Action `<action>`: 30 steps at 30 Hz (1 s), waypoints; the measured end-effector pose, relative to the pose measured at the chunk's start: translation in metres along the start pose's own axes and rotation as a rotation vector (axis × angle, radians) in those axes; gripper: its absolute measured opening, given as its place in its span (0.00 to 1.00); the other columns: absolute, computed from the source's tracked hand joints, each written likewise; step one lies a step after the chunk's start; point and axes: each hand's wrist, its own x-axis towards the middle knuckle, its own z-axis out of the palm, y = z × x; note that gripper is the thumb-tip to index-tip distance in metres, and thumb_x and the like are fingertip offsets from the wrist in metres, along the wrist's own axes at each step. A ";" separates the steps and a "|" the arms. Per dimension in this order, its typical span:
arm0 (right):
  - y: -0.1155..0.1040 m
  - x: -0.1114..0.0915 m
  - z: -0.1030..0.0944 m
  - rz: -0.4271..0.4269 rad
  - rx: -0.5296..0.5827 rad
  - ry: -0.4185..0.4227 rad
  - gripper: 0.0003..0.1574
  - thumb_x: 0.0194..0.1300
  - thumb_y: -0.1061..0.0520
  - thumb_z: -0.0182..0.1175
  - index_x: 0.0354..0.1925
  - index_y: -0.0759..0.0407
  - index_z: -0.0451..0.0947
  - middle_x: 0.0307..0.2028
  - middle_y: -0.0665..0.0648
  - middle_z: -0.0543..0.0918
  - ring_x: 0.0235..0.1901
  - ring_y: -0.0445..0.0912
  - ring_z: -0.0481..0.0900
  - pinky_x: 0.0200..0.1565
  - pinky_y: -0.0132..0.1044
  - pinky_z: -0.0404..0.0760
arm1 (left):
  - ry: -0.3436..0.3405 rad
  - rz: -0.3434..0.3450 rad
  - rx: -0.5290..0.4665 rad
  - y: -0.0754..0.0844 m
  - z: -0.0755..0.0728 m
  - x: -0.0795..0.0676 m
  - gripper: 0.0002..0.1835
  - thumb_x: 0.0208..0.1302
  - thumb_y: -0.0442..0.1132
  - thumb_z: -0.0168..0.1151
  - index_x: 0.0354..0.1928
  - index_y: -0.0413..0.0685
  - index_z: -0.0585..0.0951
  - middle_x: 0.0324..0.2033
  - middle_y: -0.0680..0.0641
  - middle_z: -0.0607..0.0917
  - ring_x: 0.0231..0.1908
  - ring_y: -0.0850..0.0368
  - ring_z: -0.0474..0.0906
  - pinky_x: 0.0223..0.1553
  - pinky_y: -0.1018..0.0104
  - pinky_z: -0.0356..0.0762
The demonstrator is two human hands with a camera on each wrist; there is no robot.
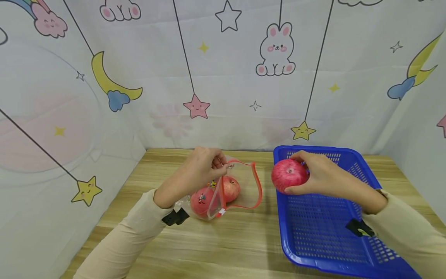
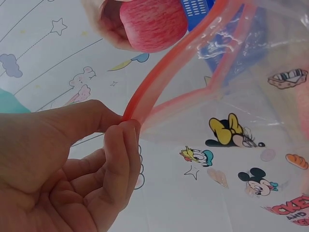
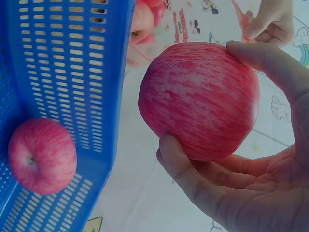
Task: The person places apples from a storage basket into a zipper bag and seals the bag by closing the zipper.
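Observation:
My left hand (image 1: 198,170) pinches the upper edge of a clear zip bag (image 1: 258,186) between thumb and fingers. The bag has red zip strips, a white slider and printed cartoon figures, and its mouth gapes to the right. Inside it lie two apples, a paler one (image 1: 231,188) and a redder one (image 1: 200,202). My right hand (image 1: 322,174) grips a red striped apple (image 1: 289,175), held over the left rim of a blue basket (image 1: 283,236). Another apple (image 3: 42,155) lies in the basket, seen in the right wrist view; in the head view it is hidden.
Bag and basket stand on a wood-grain table (image 1: 223,252), the basket on the right side. A white cloth (image 1: 230,77) printed with stars, moons and a rabbit hangs behind the table and along its sides.

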 end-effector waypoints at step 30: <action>-0.030 0.031 0.040 -0.156 0.063 -0.014 0.42 0.42 0.50 0.81 0.50 0.65 0.72 0.42 0.56 0.80 0.41 0.49 0.80 0.38 0.40 0.85 | 0.001 0.014 0.015 -0.002 0.000 0.000 0.03 0.61 0.31 0.66 0.30 0.40 0.82 0.22 0.53 0.82 0.23 0.62 0.77 0.27 0.70 0.78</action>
